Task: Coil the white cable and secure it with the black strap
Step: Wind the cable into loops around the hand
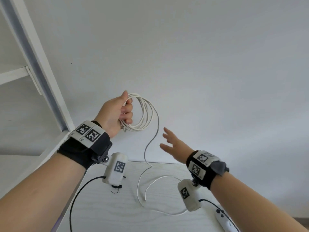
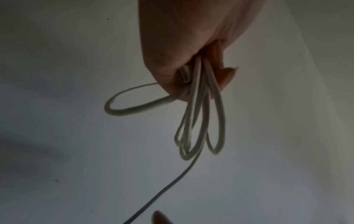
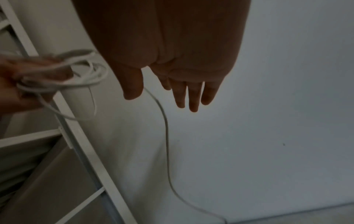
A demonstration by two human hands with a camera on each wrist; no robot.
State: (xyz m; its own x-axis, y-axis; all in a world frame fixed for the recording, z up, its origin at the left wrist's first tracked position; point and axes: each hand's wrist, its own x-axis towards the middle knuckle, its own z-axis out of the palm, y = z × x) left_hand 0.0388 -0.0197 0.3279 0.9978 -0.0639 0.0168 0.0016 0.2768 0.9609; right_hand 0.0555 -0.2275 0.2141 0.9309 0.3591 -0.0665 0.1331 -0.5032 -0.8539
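**Cable half coiled, one end loose on the table**

At the far left we saw a white shelf frame standing against the wall. Next to it our left hand was raised in front of the wall, fingers curled tight round a bundle of loops of the white cable. The left wrist view showed the same: several loops hung from the closed fist, and one loop stuck out sideways. From the coil a single strand dropped down past the wall to the table, where the rest lay in loose curves with its free end resting on the tabletop, between our two wrists.

Below the left wrist camera we saw a small black thing on the table; we could not tell whether it was the strap.

To the right of the hanging strand our right hand was held in the air, fingers straight and spread, gripping nothing. In the right wrist view the strand ran close by the thumb; we could not tell whether they touched.

At the lower right a white controller lay on the table
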